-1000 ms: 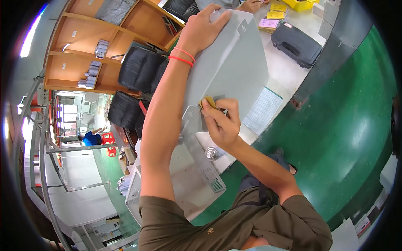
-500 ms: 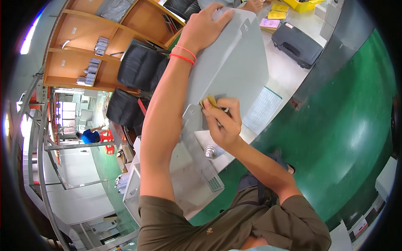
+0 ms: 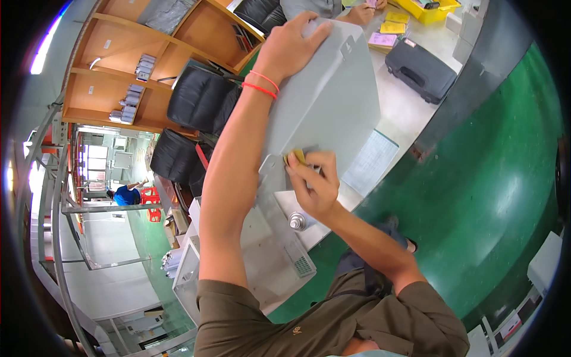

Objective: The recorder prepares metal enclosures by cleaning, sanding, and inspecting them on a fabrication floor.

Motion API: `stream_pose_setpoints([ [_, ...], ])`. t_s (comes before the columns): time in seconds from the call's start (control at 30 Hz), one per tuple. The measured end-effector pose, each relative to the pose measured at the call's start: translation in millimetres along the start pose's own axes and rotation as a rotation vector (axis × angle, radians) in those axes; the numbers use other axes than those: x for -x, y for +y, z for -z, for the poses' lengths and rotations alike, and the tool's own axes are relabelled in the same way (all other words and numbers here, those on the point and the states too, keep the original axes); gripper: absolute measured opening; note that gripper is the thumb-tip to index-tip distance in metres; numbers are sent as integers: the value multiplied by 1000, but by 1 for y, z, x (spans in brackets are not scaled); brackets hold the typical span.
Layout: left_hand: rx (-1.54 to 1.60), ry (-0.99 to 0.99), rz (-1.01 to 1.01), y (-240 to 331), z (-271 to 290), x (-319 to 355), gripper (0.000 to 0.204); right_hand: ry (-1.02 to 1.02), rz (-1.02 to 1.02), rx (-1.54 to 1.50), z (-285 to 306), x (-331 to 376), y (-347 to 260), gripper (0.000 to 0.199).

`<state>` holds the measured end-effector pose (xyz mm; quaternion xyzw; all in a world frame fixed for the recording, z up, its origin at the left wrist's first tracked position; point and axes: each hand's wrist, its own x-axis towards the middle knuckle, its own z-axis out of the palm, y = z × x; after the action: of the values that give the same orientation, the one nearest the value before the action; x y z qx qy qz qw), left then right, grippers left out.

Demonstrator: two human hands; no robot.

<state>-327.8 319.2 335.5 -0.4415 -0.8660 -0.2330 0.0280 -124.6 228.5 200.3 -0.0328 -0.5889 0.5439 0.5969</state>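
The right hand (image 3: 319,187), grip pinching a yellow pad (image 3: 294,158), shifted slightly toward 6 o'clock, keeping contact near the lower end of the grey panel (image 3: 333,101). The left hand (image 3: 289,50) lay spread at 12 o'clock.

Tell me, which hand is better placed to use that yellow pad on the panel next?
Probably the right hand: it pinches the yellow pad at the near end of the gray panel. The left hand rests at the far end.
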Motion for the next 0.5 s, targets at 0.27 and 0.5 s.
stream_pose_setpoints([
  [0.27, -5, -7, 2, 2, 0, 3, 56, 9, -20, 4, 2, 1, -5, 40],
  [0.5, -27, 10, -11, 0, 3, 0, 55, -22, -35, 59, 2, 1, -9, 36],
])
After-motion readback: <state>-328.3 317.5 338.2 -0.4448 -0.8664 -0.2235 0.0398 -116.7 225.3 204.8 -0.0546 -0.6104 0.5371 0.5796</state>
